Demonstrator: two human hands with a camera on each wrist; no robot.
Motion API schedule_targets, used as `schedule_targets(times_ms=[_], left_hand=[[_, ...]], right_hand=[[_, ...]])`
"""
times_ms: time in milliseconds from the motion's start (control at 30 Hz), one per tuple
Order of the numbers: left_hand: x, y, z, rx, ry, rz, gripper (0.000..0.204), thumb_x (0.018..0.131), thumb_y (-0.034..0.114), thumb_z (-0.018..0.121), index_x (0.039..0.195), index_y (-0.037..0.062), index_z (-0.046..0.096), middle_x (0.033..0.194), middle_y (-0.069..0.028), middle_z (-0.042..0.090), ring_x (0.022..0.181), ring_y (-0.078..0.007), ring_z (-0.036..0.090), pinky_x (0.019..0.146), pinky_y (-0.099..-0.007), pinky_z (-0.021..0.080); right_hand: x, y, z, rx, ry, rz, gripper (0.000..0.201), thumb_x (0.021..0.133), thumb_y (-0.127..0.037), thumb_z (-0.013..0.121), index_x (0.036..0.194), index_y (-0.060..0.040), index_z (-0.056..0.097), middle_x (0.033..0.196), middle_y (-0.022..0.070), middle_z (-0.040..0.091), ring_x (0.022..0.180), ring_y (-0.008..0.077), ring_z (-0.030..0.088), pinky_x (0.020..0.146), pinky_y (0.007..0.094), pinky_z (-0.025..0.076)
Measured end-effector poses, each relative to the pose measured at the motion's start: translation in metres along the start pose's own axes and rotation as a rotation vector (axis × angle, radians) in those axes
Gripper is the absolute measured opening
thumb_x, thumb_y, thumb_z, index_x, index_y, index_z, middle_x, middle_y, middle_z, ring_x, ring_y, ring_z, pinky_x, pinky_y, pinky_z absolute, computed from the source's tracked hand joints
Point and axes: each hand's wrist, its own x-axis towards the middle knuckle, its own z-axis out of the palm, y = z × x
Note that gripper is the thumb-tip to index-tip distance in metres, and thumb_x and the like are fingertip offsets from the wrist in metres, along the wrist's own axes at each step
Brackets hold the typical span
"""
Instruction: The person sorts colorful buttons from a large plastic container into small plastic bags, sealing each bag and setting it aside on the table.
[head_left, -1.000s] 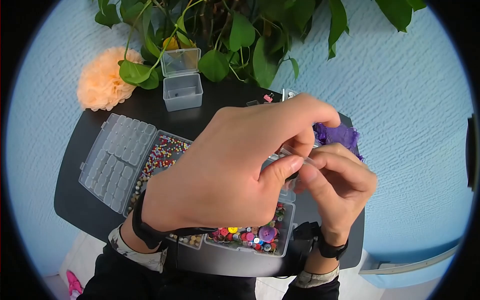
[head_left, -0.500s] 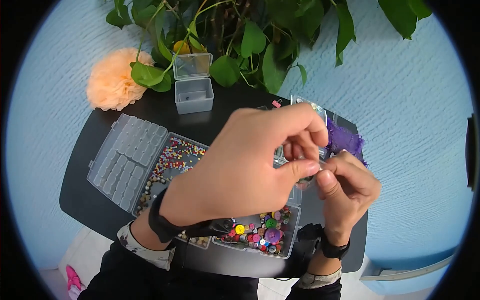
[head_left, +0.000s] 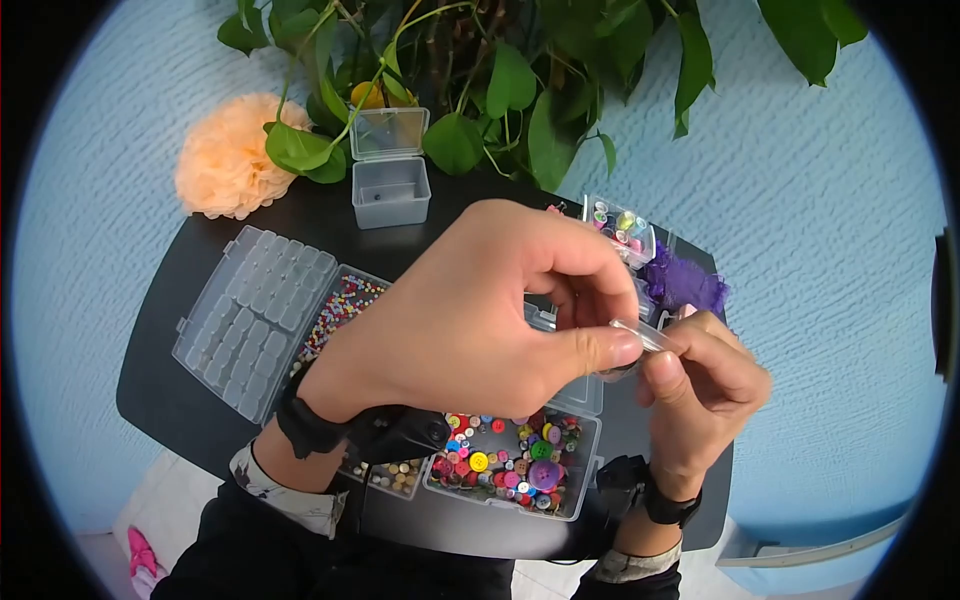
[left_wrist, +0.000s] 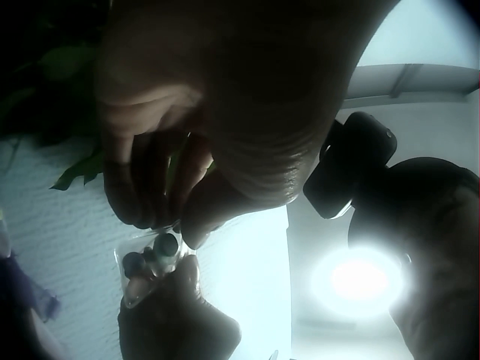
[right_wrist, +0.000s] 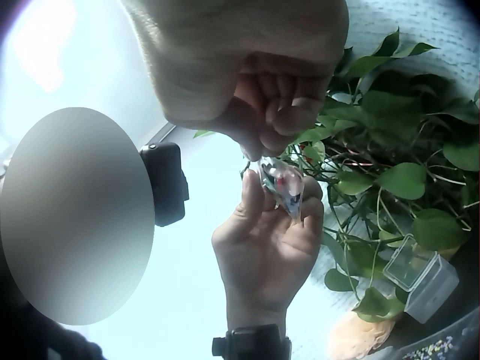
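Two hands: both are raised over the table (head_left: 155, 375), meeting at a small clear container (left_wrist: 149, 264).
Left hand (head_left: 470, 310): your thumb and fingers pinch the container's edge from above, the other fingers curled inward.
Right hand (head_left: 705, 395): your thumb and index finger grip the container from the other side, its fingers bent.
Clear container: it sits between your fingertips, above the table, with small rounded pieces inside; their exact kind is too small to tell.
Button box (head_left: 590, 460): it lies open below your hands, holding buttons in many colours, a large purple one near its right side.
Bead case (head_left: 361, 272): it is partly hidden behind your left hand and forearm, with tiny multicoloured beads in it and a ridged clear lid (head_left: 255, 320) open to the left.
Small open box (head_left: 390, 212): it stands at the far side, near the leafy plant (head_left: 510, 85) and the peach pompom (head_left: 240, 155), a small dark piece inside.
Purple fabric (head_left: 688, 282): it lies beyond your right hand, beside a box of small colourful pieces (head_left: 648, 262).
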Motion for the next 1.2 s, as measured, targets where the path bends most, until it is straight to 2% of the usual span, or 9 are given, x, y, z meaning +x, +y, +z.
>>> schedule_targets(times_ms=[200, 333, 500, 567, 900, 1000, 1067, 1200], left_hand=[[0.0004, -0.0029, -0.005, 0.032, -0.004, 0.038, 0.016, 0.079, -0.005, 0.078, 0.092, -0.0062, 0.067, 0.095, -0.0135, 0.067, 0.084, -0.0152, 0.064, 0.072, -0.0256, 0.053], [0.0024, -0.0001, -0.006, 0.0, -0.025, 0.033, 0.019, 0.077, -0.006, 0.079, 0.093, -0.0074, 0.068, 0.097, -0.0158, 0.067, 0.087, -0.0171, 0.065, 0.076, -0.0272, 0.054], [0.0003, 0.0012, -0.0035, -0.073, 0.044, 0.006, 0.018, 0.078, -0.007, 0.077, 0.092, -0.0094, 0.067, 0.098, -0.0182, 0.067, 0.089, -0.0191, 0.066, 0.08, -0.029, 0.055], [-0.0003, 0.0017, -0.0034, -0.053, 0.034, 0.019, 0.016, 0.078, -0.008, 0.076, 0.091, -0.0093, 0.067, 0.097, -0.0183, 0.067, 0.088, -0.0193, 0.066, 0.08, -0.029, 0.055], [0.0012, -0.0034, 0.0001, 0.163, 0.092, 0.184, 0.008, 0.081, -0.009, 0.07, 0.088, -0.0082, 0.067, 0.094, -0.0159, 0.068, 0.086, -0.0173, 0.066, 0.079, -0.0269, 0.054], [0.0014, -0.0035, -0.0004, 0.222, 0.115, 0.215, 0.008, 0.081, -0.009, 0.07, 0.087, -0.0077, 0.067, 0.093, -0.0155, 0.068, 0.085, -0.0171, 0.067, 0.078, -0.0269, 0.054], [0.0012, -0.0045, -0.0007, 0.223, 0.12, 0.216, 0.008, 0.081, -0.009, 0.07, 0.087, -0.0077, 0.067, 0.094, -0.0153, 0.068, 0.085, -0.017, 0.067, 0.078, -0.0267, 0.054], [0.0014, -0.0043, 0.0008, 0.235, 0.142, 0.222, 0.007, 0.079, -0.01, 0.07, 0.086, -0.0068, 0.067, 0.092, -0.0146, 0.069, 0.083, -0.0163, 0.066, 0.075, -0.0265, 0.054]], right_hand=[[0.0001, -0.0002, 0.0018, -0.061, -0.028, 0.037, 0.012, 0.079, -0.002, 0.079, 0.084, 0.0064, 0.072, 0.072, 0.0088, 0.066, 0.059, 0.0109, 0.055, 0.052, 0.0228, 0.04], [0.001, -0.0026, 0.0024, -0.015, 0.027, 0.056, 0.012, 0.079, -0.002, 0.079, 0.084, 0.0066, 0.072, 0.072, 0.0081, 0.065, 0.058, 0.0105, 0.056, 0.051, 0.0224, 0.04], [0.0013, -0.0051, 0.0051, 0.024, 0.063, 0.125, 0.009, 0.08, 0.001, 0.077, 0.085, 0.0067, 0.072, 0.072, 0.0084, 0.066, 0.057, 0.0107, 0.058, 0.05, 0.0218, 0.042], [0.0015, -0.0048, 0.0039, 0.0, 0.038, 0.069, 0.008, 0.081, 0.002, 0.076, 0.086, 0.0068, 0.072, 0.073, 0.009, 0.066, 0.057, 0.0112, 0.059, 0.05, 0.0218, 0.043], [0.0016, -0.0055, 0.0057, -0.089, 0.05, 0.015, 0.01, 0.078, 0.003, 0.078, 0.087, 0.0055, 0.073, 0.075, 0.0107, 0.068, 0.059, 0.0125, 0.06, 0.052, 0.0229, 0.045], [0.0024, -0.0071, 0.0052, -0.125, 0.046, 0.016, 0.012, 0.077, 0.003, 0.079, 0.087, 0.0048, 0.074, 0.075, 0.0117, 0.069, 0.061, 0.0131, 0.061, 0.054, 0.0232, 0.046], [0.0043, -0.0066, 0.0025, -0.196, 0.008, -0.049, 0.015, 0.074, 0.002, 0.081, 0.087, 0.0046, 0.074, 0.076, 0.0121, 0.069, 0.063, 0.0135, 0.062, 0.056, 0.0232, 0.047], [0.005, -0.0064, 0.001, -0.175, 0.015, -0.042, 0.017, 0.072, 0.003, 0.082, 0.087, 0.0047, 0.074, 0.077, 0.0128, 0.07, 0.064, 0.014, 0.063, 0.058, 0.0235, 0.048]])
